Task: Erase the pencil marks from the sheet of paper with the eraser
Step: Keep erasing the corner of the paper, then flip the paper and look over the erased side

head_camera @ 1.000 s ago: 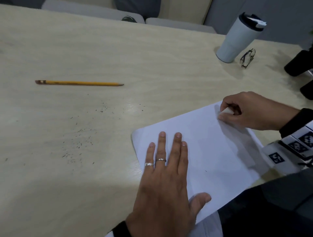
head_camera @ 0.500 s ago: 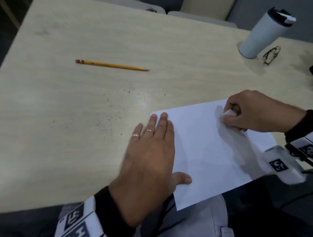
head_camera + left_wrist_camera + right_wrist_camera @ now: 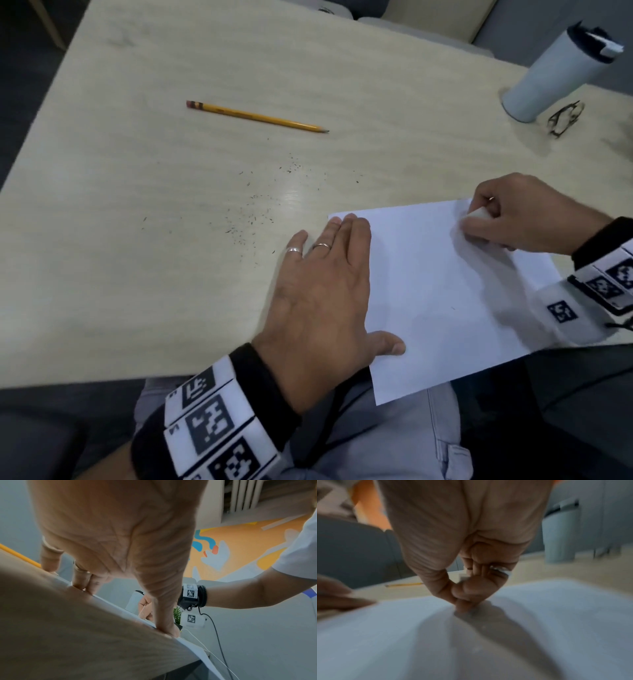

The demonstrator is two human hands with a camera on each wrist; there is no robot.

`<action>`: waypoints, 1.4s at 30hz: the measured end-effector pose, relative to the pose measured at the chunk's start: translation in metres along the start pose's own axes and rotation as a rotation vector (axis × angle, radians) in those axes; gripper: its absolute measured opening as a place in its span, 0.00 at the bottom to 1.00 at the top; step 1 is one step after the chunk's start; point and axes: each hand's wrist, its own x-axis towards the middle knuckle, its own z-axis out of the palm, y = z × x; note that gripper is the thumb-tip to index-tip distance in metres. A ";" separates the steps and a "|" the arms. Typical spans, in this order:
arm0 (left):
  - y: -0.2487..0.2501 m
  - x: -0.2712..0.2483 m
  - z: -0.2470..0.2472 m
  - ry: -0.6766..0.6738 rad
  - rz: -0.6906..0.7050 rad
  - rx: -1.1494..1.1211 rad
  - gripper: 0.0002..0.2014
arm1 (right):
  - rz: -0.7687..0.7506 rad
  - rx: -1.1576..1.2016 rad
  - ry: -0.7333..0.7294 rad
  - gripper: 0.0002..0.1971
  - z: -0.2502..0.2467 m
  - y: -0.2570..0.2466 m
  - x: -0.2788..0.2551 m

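**Eraser pressed at the far right corner of the sheet**

The white eraser (image 3: 478,214) sits at the far right corner of the sheet of paper (image 3: 435,291), pinched between the curled fingers and thumb of the right hand (image 3: 524,216). Only a small white end of it shows, so its long axis cannot be told; that end points toward the person's left. In the right wrist view the fingertips (image 3: 464,605) bear down on the paper, blurred.

The sheet lies skewed on the table (image 3: 171,240), its long axis running from the near edge away to the far right, and its near corner overhangs the table edge above the person's lap. The left hand (image 3: 322,291) lies flat, fingers straight and close together, over the sheet's left edge, thumb spread onto the paper.

Dark eraser crumbs (image 3: 253,219) are scattered on the pale wood-grain top left of the sheet. Farther off lies a yellow pencil (image 3: 257,116), tip pointing right. At the far right corner stand a white tumbler (image 3: 551,72) with a dark lid and, just beside it, folded glasses (image 3: 565,118). Grey seats show beyond the table.
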 end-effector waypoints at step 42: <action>-0.004 0.001 0.004 0.013 -0.012 0.028 0.62 | -0.239 0.090 -0.071 0.09 0.032 -0.061 -0.033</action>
